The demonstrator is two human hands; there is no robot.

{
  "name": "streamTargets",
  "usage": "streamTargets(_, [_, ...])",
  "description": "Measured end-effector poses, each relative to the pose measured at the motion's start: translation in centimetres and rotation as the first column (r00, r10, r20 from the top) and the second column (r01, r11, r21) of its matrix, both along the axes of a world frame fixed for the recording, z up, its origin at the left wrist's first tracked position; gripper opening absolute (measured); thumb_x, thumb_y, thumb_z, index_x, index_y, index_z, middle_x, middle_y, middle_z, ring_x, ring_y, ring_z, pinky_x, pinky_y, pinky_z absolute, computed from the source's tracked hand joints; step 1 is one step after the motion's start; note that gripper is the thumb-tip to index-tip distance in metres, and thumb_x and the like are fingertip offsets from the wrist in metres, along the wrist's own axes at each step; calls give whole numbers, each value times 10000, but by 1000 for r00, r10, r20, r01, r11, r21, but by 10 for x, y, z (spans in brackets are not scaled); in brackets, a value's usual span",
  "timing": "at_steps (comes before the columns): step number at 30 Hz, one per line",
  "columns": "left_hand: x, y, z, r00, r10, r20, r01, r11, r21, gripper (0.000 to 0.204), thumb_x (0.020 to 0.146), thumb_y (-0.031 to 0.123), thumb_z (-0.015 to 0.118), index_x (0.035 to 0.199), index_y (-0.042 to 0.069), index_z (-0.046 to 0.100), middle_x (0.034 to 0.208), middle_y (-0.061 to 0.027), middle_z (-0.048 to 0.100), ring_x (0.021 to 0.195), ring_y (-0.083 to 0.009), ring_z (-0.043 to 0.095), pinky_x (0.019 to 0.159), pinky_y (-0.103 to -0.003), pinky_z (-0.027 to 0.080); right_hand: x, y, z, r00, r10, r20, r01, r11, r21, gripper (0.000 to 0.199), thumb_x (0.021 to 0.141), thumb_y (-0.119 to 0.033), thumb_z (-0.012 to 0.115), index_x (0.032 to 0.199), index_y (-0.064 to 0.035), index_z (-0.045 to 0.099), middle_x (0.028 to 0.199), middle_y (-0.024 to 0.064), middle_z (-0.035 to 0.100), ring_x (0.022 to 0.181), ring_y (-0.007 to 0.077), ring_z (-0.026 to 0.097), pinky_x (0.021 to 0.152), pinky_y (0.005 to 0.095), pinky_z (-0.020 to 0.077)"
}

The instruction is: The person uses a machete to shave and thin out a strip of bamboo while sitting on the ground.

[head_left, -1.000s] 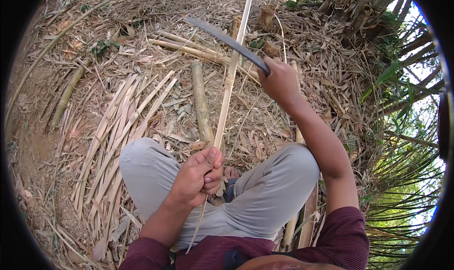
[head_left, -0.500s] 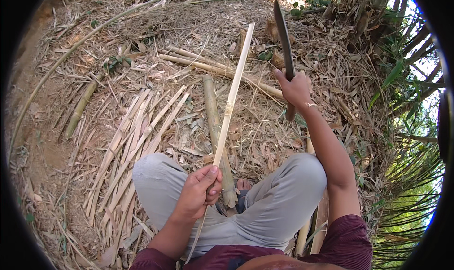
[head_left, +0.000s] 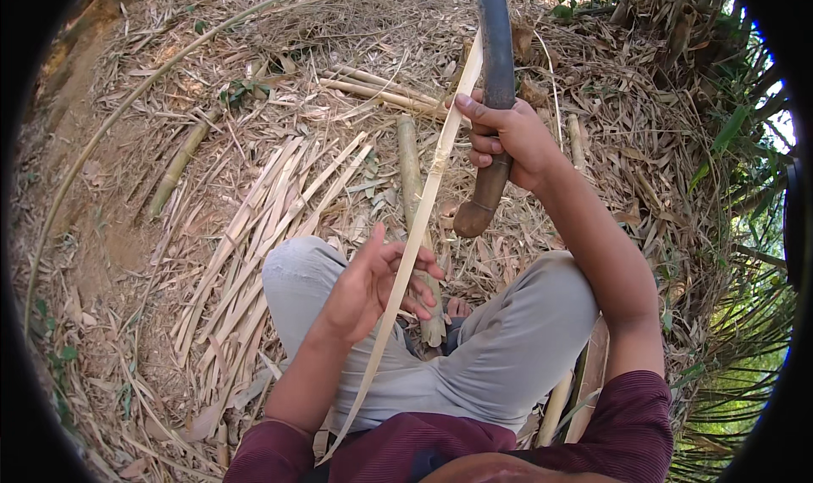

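In the head view, a person sits on dry, leaf-covered ground (head_left: pixel 110 254) with knees apart in grey trousers (head_left: pixel 508 347) and dark red sleeves at the near edge.

The right hand (head_left: pixel 508 140) is closed in a full fist around the dark wooden handle of a large knife (head_left: pixel 495 102). The knife stands nearly upright, its dark blade pointing to the far side and the rounded butt of the handle hanging below the fist. The thumb of this hand lies against a long pale bamboo strip (head_left: pixel 415 246), just where the strip passes the knife.

The bamboo strip runs slanting from the near side, close to the person's waist, up between the knees and on to the far side beside the blade. Its far end touches the knife; whether the blade has cut into it I cannot tell.

The left hand (head_left: pixel 373 284) is half open, fingers spread and loosely curled. The strip passes across its fingertips, which touch it lightly without a firm grip.

A thicker green bamboo pole (head_left: pixel 411 178) lies on the ground between the knees, just behind the strip. To the left, a bundle of split bamboo strips (head_left: pixel 254 246) lies side by side on the ground. Farther left lies another bamboo stem (head_left: pixel 174 170). On the right stand green bamboo plants (head_left: pixel 737 229).
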State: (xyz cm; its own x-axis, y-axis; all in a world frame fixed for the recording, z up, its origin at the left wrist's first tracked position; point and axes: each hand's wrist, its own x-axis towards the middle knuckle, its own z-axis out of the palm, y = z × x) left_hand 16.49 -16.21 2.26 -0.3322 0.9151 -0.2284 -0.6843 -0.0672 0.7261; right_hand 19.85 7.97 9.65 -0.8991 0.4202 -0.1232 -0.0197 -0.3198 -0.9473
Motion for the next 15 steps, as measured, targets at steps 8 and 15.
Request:
streamTargets(8, [-12, 29, 26, 992, 33, -119, -35, 999, -15, 335, 1049, 354, 402, 957, 56, 524, 664, 17, 428, 459, -51, 359, 377, -194, 309, 4, -16, 1, 999, -36, 32, 20, 915, 402, 263, 948, -307, 644, 883, -70, 550, 563, -58, 398, 467, 54, 393, 437, 258, 353])
streamTargets(15, [-15, 28, 38, 989, 126, -78, -124, 992, 26, 304, 1051, 328, 403, 847, 109, 457, 610, 64, 301, 433, -20, 211, 369, -188, 169, 21, -15, -19, 967, 93, -238, 246, -98, 964, 597, 861, -652, 562, 838, -56, 587, 627, 51, 530, 509, 193, 569, 456, 340, 444])
